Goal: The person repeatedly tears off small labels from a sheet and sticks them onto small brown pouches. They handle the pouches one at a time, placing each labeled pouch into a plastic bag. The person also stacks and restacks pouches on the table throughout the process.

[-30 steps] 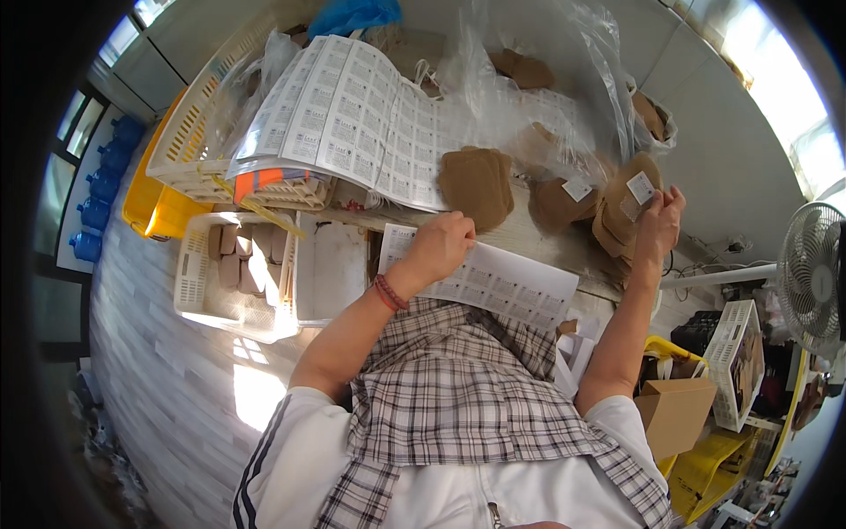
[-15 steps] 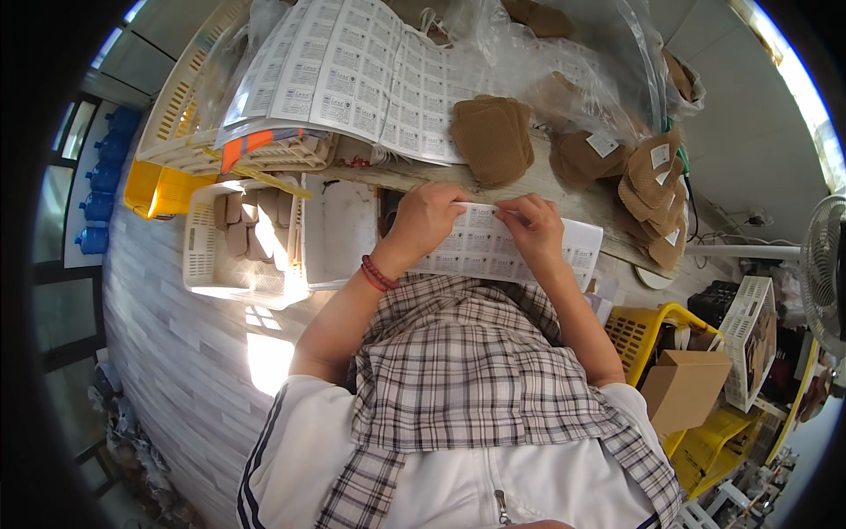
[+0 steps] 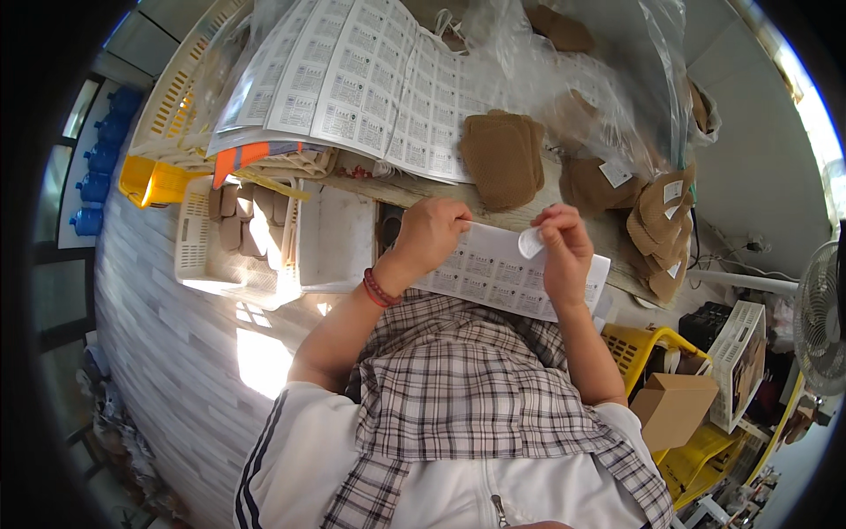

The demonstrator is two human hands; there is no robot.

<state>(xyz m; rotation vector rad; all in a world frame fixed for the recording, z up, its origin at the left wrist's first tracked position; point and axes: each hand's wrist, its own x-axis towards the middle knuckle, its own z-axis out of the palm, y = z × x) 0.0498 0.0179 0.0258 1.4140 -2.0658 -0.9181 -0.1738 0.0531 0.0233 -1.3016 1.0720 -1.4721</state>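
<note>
My left hand (image 3: 430,238) grips the top edge of a white sheet of printed labels (image 3: 493,275) between thumb and fingers. The sheet lies over my lap, against the table's front edge. Above its right part, my right hand (image 3: 568,257) pinches a small white label (image 3: 530,243), curled and off the sheet. Just beyond my hands, a stack of brown ribbed fabric pieces (image 3: 504,160) rests on the table. Farther right, more brown pieces (image 3: 654,231) lie overlapped, several with a white label on them.
Large label sheets (image 3: 352,79) cover the table's far left, beside a cream crate (image 3: 167,115). Clear plastic bags (image 3: 608,97) lie at the back right. A white basket (image 3: 238,278) with brown pieces stands at left. Yellow crates (image 3: 630,348), a cardboard box (image 3: 674,407) and a fan (image 3: 820,317) are at right.
My right hand has drawn away from my left, to the right and slightly nearer, with a label peeled off the sheet. My left hand still grips the sheet's edge.
</note>
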